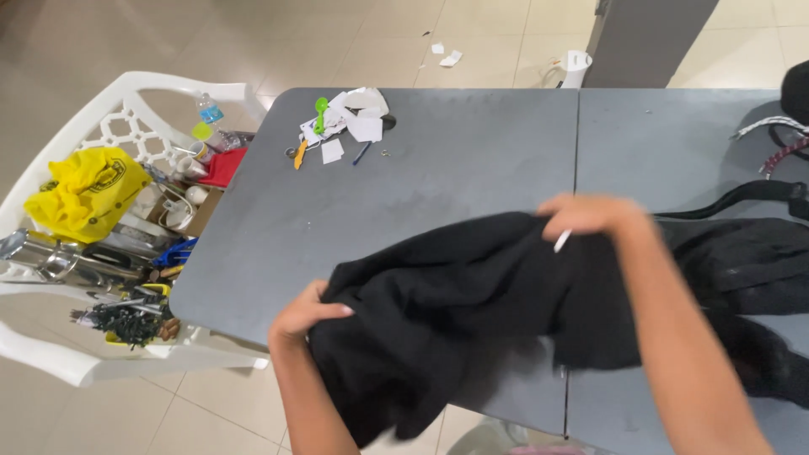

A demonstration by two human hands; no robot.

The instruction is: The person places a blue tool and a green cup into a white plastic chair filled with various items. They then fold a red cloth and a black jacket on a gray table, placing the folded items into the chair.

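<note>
A black garment (472,303) lies bunched on the near edge of a dark grey table (438,160), with part of its cloth hanging over that edge toward the floor. The left hand (305,313) is closed on the garment's left end right at the near edge, fingers curled over the fabric and thumb on top. The right hand (590,215) grips the garment's upper fold further in from the edge, close to the seam where the table's two halves meet; its fingers are pinched shut on the cloth, and a thin white stick-like thing (562,241) shows under them, too small to tell what it is. More black cloth and black straps (742,198) spread from the garment toward the right edge of the table.

Near the far left corner of the table sits a small heap of white paper scraps (354,118), with a green clip-like piece (321,108), an orange-handled tool (300,155) and a blue pen (361,153) among them, well apart from the garment.

Beside the left edge of the table stands a white plastic chair (126,93) loaded with clutter: a yellow bag (84,190), a red cloth (224,166), a small plastic bottle (209,109), shiny metal pieces (50,257) and a tangle of small tools. More paper scraps (447,57) lie on the tiled floor beyond the far edge.
</note>
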